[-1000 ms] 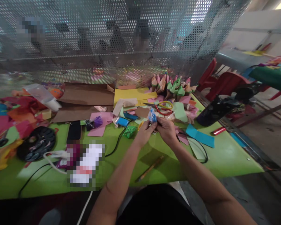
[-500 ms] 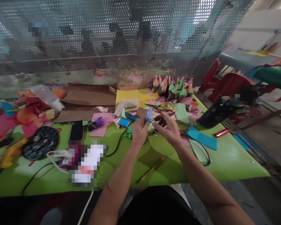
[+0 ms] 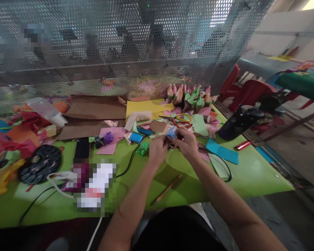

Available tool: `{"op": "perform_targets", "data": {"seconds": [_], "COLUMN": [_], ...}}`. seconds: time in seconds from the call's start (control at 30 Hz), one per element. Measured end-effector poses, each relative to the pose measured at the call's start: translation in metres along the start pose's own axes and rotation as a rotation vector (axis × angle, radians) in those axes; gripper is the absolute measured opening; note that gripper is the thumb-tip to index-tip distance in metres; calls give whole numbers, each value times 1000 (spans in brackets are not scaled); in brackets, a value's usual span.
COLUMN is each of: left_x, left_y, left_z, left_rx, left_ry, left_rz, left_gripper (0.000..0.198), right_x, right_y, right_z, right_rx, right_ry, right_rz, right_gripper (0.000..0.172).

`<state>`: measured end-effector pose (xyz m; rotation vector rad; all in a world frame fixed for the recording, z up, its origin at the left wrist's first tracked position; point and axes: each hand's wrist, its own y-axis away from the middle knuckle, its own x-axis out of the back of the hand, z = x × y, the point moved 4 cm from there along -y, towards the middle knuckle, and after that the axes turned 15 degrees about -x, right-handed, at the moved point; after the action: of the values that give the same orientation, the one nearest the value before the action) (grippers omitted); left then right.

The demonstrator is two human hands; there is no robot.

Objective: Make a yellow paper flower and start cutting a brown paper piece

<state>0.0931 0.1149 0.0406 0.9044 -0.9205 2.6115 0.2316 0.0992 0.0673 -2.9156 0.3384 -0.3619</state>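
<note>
A small shiny blue bundle, seemingly in clear plastic, sits between my two hands above the table. My left hand pinches its left side, fingers closed. From the right, my right hand presses its fingers against the same bundle. Part of it is hidden by the fingers. Just left of my left hand lie a green crinkled packet and a bright blue packet. Behind my hands are scissors with red and yellow handles among paper scraps. A brown stick-like tool lies in front.
Paper cones cluster at the back right, near a dark bottle. A black round tray, a hot glue gun, a phone and cables occupy the left. Brown cardboard lies before a perforated metal screen.
My right hand has moved in and its fingers have closed onto the blue bundle; before, they were apart beside it. The whole view has shifted slightly.
</note>
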Motion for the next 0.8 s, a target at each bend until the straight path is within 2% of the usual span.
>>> {"op": "perform_targets", "data": {"seconds": [0.07, 0.13, 0.2, 0.27, 0.37, 0.43, 0.63, 0.8], "left_x": [-1, 1, 6, 10, 12, 12, 14, 16], "left_y": [-1, 0, 0, 1, 1, 1, 1, 1], "left_z": [-1, -1, 1, 3, 5, 4, -2, -5], "left_rx": [-4, -17, -36, -50, -53, -49, -33, 25], "left_ry": [31, 114, 237, 340, 374, 359, 329, 332], "left_rz": [-31, -5, 56, 101, 130, 152, 267, 292], "left_gripper": [19, 12, 28, 39, 34, 32, 22, 19], "right_x": [1, 2, 3, 3, 2, 1, -2, 3], "right_y": [0, 0, 0, -1, 1, 2, 6, 5], "right_z": [-1, 0, 0, 2, 2, 2, -1, -2], "right_rx": [12, 26, 41, 55, 90, 118, 113, 34], "right_ry": [4, 13, 30, 56, 105, 135, 208, 48], "right_rz": [27, 53, 73, 81, 74, 75, 43, -25], "right_gripper": [39, 40, 37, 28, 10, 6, 15, 35]}}
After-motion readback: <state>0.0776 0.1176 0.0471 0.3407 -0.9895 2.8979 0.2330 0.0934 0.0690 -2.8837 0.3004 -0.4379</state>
